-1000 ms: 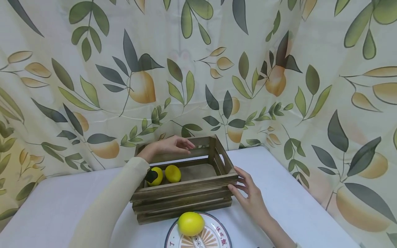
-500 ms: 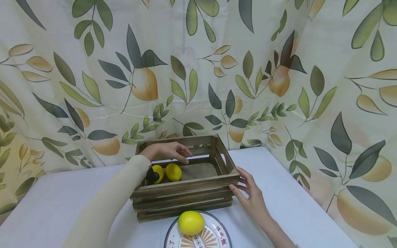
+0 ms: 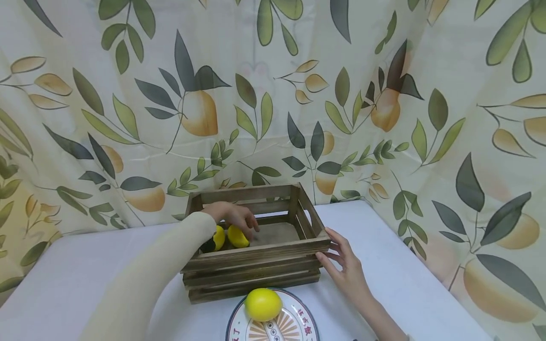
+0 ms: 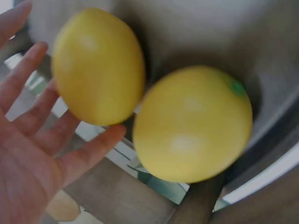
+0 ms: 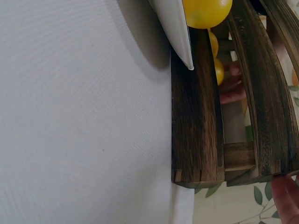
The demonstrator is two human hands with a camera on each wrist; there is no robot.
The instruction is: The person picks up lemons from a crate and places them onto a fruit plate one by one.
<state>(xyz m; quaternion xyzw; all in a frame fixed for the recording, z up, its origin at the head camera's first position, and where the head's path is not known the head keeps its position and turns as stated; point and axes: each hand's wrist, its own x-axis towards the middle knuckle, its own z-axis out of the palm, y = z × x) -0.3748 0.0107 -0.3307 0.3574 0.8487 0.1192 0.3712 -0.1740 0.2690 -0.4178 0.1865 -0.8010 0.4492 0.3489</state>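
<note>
Left hand (image 3: 239,219) inside wooden crate (image 3: 256,259), fingers spread loosely beside the nearer yellow fruit (image 4: 98,65), unclenched (contact: cannot tell). Second yellow fruit (image 4: 194,123) lies just beside it on the crate floor. Right hand (image 3: 347,267) grips crate's right front corner. Third yellow fruit (image 3: 263,304) sits on plate (image 3: 294,307), before crate.
</note>
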